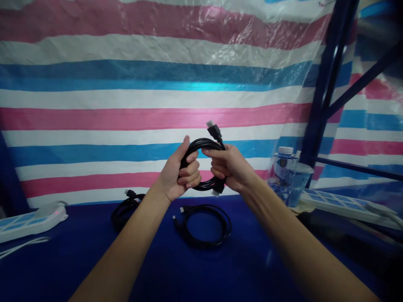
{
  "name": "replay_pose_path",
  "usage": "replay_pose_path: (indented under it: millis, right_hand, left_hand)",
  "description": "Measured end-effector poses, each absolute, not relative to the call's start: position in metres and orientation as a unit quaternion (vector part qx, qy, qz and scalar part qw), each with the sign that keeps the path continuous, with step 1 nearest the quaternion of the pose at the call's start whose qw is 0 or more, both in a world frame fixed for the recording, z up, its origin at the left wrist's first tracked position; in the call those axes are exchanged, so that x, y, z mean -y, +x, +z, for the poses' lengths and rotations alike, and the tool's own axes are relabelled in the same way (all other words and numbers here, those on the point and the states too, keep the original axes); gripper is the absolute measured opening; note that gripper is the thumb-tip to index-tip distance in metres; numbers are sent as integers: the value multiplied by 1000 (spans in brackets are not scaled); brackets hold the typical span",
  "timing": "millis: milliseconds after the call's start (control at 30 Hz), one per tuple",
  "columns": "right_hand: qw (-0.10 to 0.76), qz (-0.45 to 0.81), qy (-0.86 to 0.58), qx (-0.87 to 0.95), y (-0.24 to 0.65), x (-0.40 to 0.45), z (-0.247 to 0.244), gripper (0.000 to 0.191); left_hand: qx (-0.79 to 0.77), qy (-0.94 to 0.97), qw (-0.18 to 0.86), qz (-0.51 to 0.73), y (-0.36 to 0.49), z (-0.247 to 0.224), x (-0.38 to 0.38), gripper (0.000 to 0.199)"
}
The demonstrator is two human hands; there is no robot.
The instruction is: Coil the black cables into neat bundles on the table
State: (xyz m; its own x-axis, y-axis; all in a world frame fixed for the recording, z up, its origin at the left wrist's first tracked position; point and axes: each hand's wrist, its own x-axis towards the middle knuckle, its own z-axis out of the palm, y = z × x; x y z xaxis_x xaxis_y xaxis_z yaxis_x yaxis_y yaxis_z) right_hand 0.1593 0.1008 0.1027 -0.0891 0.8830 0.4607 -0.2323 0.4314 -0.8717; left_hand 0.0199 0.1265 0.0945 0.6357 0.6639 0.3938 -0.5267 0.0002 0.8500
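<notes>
A coiled black HDMI cable (204, 144) is held up in front of me above the table. My left hand (184, 170) wraps its fingers round the left side of the coil, thumb pointing up. On the other side, my right hand (228, 165) grips the coil with its fingers curled in. One plug (214, 131) sticks up above my right hand, and another plug (218, 188) points down below it. Beneath my hands a second coiled black cable (227, 228) lies on the table, with its two plugs at the left. Another black cable (121, 214) lies partly behind my left forearm.
The blue table (248, 260) backs onto a striped plastic sheet (126, 119). White power strips stand at the left (40, 220) and right (343, 205). A water bottle (281, 167) and a plastic cup (300, 184) stand at right, near a dark blue metal post (327, 79).
</notes>
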Motion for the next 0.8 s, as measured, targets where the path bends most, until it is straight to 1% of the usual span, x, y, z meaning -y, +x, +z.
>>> replay_pose_path:
  millis: [67,167,200,267,333,400,433,467,533,567,667,700,733,800]
  right_hand:
    - [624,415,-295,593,161,-103,101,27]
    - [642,326,-312,620,159,-105,100,21]
    - [645,300,-317,627,158,-106,99,21]
    - [657,261,-330,626,154,-108,97,31]
    - [682,239,-347,597,151,-113,95,43]
    - [704,237,-363,562,150,-118,93,52]
    - [708,243,-371,550,150,-120,93,53]
    - [706,253,-378,543,150,-121,93,54]
    - [699,276,-380,540,151,-122,93,49]
    - [701,287,-370,539,152,-122,93,43]
    - [732,292,-299,538,151,-119,93,13]
    - [745,284,-278,536,150,-118,93,11]
    - [753,274,-265,537,149,-117,93,13]
    - [756,253,-263,543,148,-116,94,12]
  left_hand:
    - [-83,538,720,431,25,95,-125,51]
    - [-147,492,690,510,34,97,-123,50]
    - [-164,478,682,529,36,97,-122,49]
    - [-190,459,664,559,41,95,-122,48]
    - [-195,463,607,616,45,90,-121,42]
    - [-181,496,511,678,48,85,-120,26]
    - [-172,521,468,692,50,84,-120,24]
    - [-168,547,438,693,50,82,-119,27]
    - [-176,584,417,674,50,83,-118,32]
    - [-181,590,417,667,49,84,-118,31]
    - [-178,567,435,676,45,89,-116,27]
    - [-171,560,443,679,43,91,-115,26]
    - [-163,559,447,679,42,93,-114,26]
    - [-152,569,446,674,39,96,-112,25]
